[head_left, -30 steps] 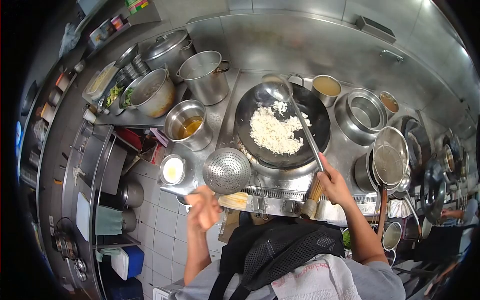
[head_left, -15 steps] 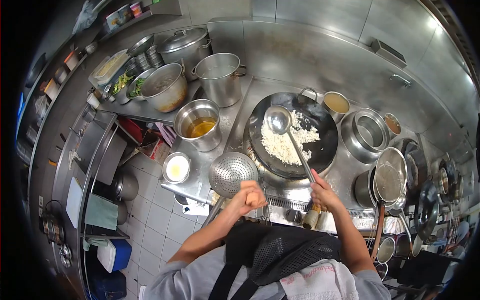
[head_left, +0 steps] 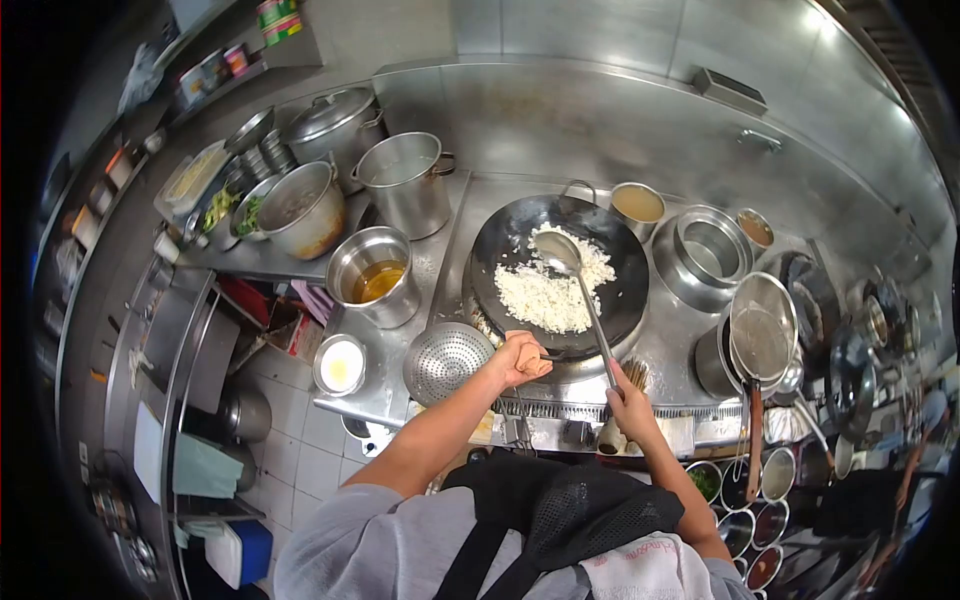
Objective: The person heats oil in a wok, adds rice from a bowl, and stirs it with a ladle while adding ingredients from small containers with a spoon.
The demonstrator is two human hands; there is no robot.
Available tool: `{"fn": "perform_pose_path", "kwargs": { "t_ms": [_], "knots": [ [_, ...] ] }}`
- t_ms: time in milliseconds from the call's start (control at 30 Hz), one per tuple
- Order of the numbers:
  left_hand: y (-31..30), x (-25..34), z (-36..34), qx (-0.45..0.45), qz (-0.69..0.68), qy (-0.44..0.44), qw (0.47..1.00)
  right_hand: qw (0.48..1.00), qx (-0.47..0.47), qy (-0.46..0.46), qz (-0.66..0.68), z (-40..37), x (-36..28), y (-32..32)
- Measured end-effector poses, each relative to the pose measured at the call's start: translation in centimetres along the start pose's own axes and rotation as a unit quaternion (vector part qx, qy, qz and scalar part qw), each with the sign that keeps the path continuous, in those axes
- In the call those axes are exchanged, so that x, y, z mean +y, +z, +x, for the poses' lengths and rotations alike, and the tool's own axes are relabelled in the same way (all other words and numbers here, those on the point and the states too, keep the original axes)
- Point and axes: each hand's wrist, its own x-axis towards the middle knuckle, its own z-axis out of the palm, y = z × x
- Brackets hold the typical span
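White rice [head_left: 545,295] lies in a black wok [head_left: 625,270] on the metal stove. My right hand [head_left: 630,405] is closed round the handle of a ladle [head_left: 558,252], whose bowl rests among the rice. At the wok's near edge, my left hand [head_left: 522,360] has its fingers closed, with a tan cloth-like piece showing in it; the wok's near handle is mostly hidden there. Left of that hand lies a perforated strainer [head_left: 448,362].
A pot of yellow liquid [head_left: 380,282] and a small white-filled bowl [head_left: 340,365] stand left. Behind them is a tall pot [head_left: 403,175]. Right of the wok are a container of broth [head_left: 638,203], nested pots [head_left: 705,250] and a mesh strainer [head_left: 763,318].
My left hand has moved forward and right to the wok's near edge. The ladle's bowl has dropped into the rice, which is spread differently. The camera view has shifted.
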Motion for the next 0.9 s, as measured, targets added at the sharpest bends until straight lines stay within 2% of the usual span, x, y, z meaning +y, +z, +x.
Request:
{"fn": "perform_pose_path", "kwargs": {
  "t_ms": [33,100,133,167,200,233,300,333,367,400,433,467,500,567,633,667,700,733,767,800,867,900],
  "knots": [
    [-0.3,-0.6,0.5,-0.019,0.000,0.022,1.000,1.000,0.009,0.006,0.006,-1.8,-1.0,-1.3],
    [0.8,-3.5,-3.1,-0.066,-0.060,0.067,0.994,0.995,-0.083,0.022,0.058,-5.8,-1.4,-4.1],
    [1.5,-5.0,-6.3,-0.158,-0.122,0.047,0.979,0.984,-0.129,0.059,0.107,-8.6,-1.8,-6.3],
    [3.3,-6.5,-10.5,-0.182,-0.094,0.063,0.977,0.968,-0.172,0.092,0.157,-11.5,-1.9,-8.0],
    [6.0,-7.4,-14.0,0.047,-0.014,0.071,0.996,0.960,-0.180,0.066,0.203,-13.7,-2.0,-9.3],
    [5.6,-6.9,-12.5,0.046,-0.009,0.070,0.996,0.947,-0.194,0.045,0.251,-15.2,-1.9,-9.9],
    [2.2,-6.5,-8.8,-0.026,-0.061,0.069,0.995,0.971,-0.187,0.041,0.146,-15.5,-1.1,-9.9],
    [3.3,-4.8,-7.4,0.004,-0.053,0.072,0.996,0.985,-0.161,-0.006,0.058,-14.6,0.6,-9.5],
    [2.9,-3.7,-5.2,-0.056,-0.062,0.057,0.995,0.989,-0.136,-0.040,-0.040,-13.0,0.1,-9.7],
    [2.4,-4.5,-5.0,-0.067,-0.051,0.093,0.992,0.983,-0.151,0.051,-0.087,-11.2,0.1,-9.6],
    [2.0,-5.5,-4.9,-0.082,-0.041,0.129,0.987,0.987,-0.108,0.052,-0.105,-9.8,-1.2,-9.2],
    [0.2,-7.5,-5.4,-0.085,-0.060,0.098,0.990,0.987,-0.049,0.003,-0.155,-8.6,0.9,-7.6],
    [-2.2,-10.0,-6.5,-0.089,-0.077,0.067,0.991,0.987,-0.040,0.005,-0.155,-8.5,1.0,-7.5],
    [-4.8,-13.0,-9.7,-0.021,0.000,0.086,0.996,0.988,0.001,-0.003,-0.153,-7.9,-0.1,-6.5],
    [-5.6,-11.4,-9.2,-0.048,0.010,0.097,0.994,0.986,-0.011,0.009,-0.169,-9.5,-2.9,-7.4],
    [-5.9,-11.0,-9.2,-0.067,0.014,0.103,0.992,0.992,-0.029,0.028,-0.116,-10.4,-3.7,-7.7],
    [-5.5,-9.2,-7.3,-0.104,-0.064,0.071,0.990,0.995,-0.054,0.051,-0.063,-11.6,-4.0,-7.5],
    [-2.6,-6.7,-7.4,-0.071,-0.040,0.084,0.993,0.997,-0.045,0.054,-0.011,-12.6,-2.4,-6.9],
    [-0.6,-5.1,-8.6,-0.039,-0.015,0.098,0.994,0.997,-0.058,0.054,-0.015,-14.3,-1.8,-6.9],
    [-1.4,-5.8,-9.7,-0.037,-0.025,0.105,0.993,0.997,-0.056,0.036,-0.027,-15.7,-1.8,-7.4],
    [-0.9,-5.5,-10.4,-0.046,-0.057,0.066,0.995,0.997,-0.043,0.000,-0.061,-16.9,-2.8,-9.7],
    [-0.2,-5.7,-10.8,0.008,0.030,0.103,0.994,0.996,-0.042,-0.005,-0.075,-17.4,-3.7,-10.5]
  ]
}}
